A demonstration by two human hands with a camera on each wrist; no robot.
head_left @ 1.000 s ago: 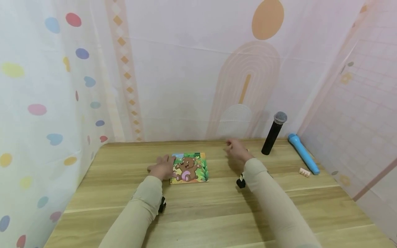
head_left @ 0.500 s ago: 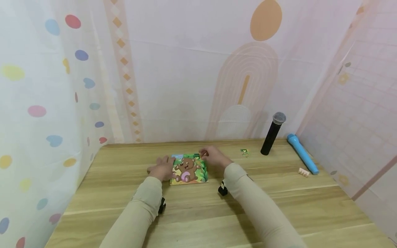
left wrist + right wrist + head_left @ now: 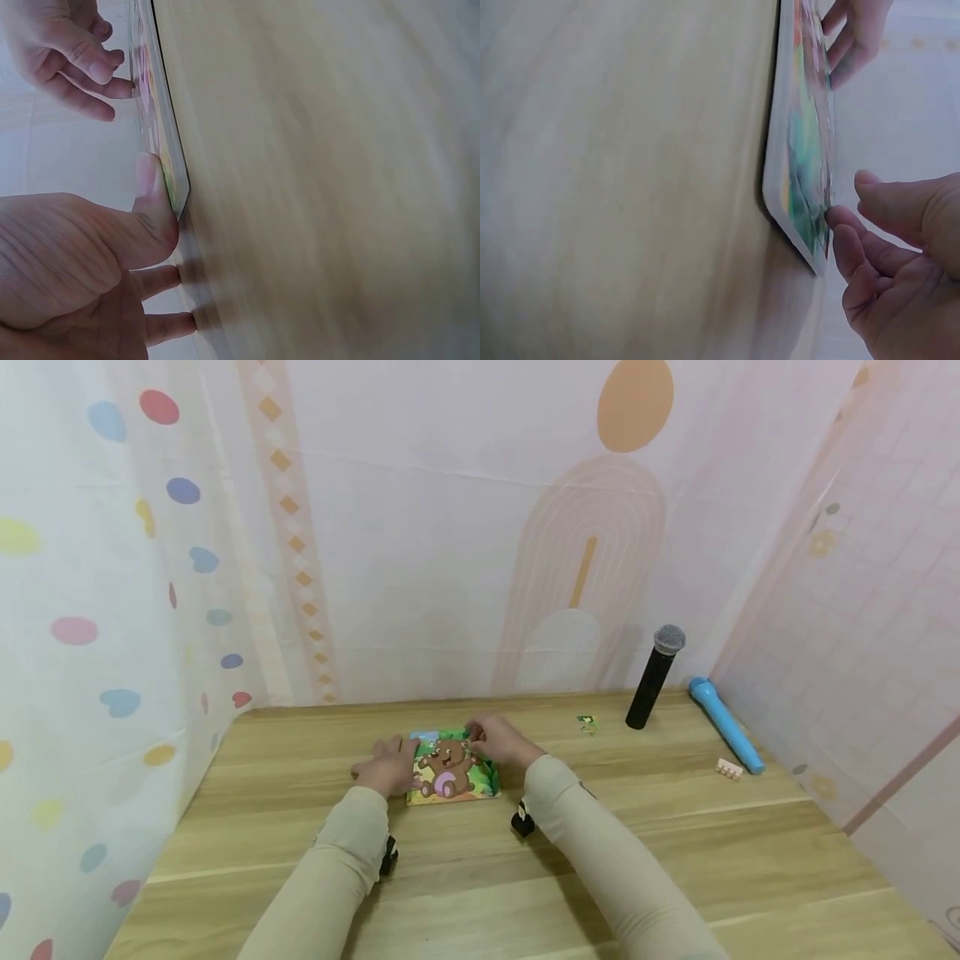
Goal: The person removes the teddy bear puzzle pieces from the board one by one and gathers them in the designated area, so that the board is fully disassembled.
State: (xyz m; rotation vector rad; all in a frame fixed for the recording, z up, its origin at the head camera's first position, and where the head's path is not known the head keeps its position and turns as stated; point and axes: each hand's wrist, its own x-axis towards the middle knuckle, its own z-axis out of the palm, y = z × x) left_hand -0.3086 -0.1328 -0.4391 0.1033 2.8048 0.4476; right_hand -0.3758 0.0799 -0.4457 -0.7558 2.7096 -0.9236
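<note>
A flat picture puzzle (image 3: 448, 783) showing a brown bear among green leaves lies on the wooden table. My left hand (image 3: 386, 768) is at its left edge, thumb (image 3: 154, 214) against the border and the other fingers spread on the tabletop. Over the puzzle's upper right part is my right hand (image 3: 504, 742), hiding that corner in the head view. In the right wrist view one fingertip (image 3: 835, 217) meets the picture surface; the thumb stands apart and the other fingers are loosely bent. No piece shows between them. Small green picture pieces (image 3: 587, 722) lie farther right.
Toward the back right, a black microphone (image 3: 651, 689) with a silver head stands upright. Beside it lies a blue toy microphone (image 3: 726, 727), with a small pale pink block (image 3: 729, 768) near its lower end. A patterned curtain (image 3: 420, 568) hangs along the table's back edge.
My right hand has moved left from the loose green pieces to the puzzle's upper right, uncovering those pieces, then shifted slightly farther inward. My left hand keeps its place on the puzzle's left edge.
</note>
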